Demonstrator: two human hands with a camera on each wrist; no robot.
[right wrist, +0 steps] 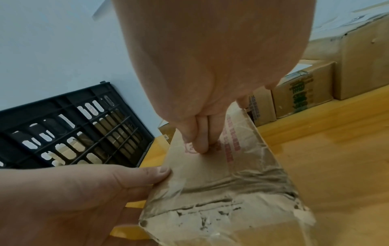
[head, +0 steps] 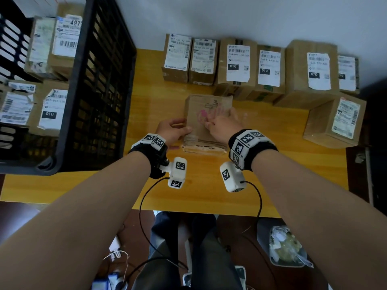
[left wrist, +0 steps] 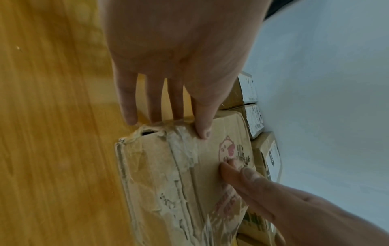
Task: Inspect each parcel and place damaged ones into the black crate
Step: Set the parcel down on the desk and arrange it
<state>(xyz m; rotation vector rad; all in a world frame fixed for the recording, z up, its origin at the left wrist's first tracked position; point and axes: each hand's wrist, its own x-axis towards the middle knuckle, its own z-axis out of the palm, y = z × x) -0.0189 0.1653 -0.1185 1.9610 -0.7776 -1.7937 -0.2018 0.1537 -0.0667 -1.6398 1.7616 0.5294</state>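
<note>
A worn brown cardboard parcel point(head: 202, 104) with pink print lies at the middle of the yellow table point(head: 146, 191). Its near end has peeling tape and a torn corner with a hole point(left wrist: 147, 133). My left hand point(head: 178, 129) grips its left edge, thumb point(left wrist: 202, 128) on top and fingers down the side. My right hand point(head: 217, 119) rests on the top face, fingertips point(right wrist: 200, 146) pressing on the pink print. The black crate point(head: 100, 80) stands to the left and holds several labelled parcels point(head: 52, 45).
A row of labelled cardboard parcels point(head: 238, 61) lines the back of the table against the wall. One more parcel point(head: 335, 122) sits at the right edge. Bare tabletop lies between my arms and the front edge. The crate wall point(right wrist: 73, 129) is close to my left hand.
</note>
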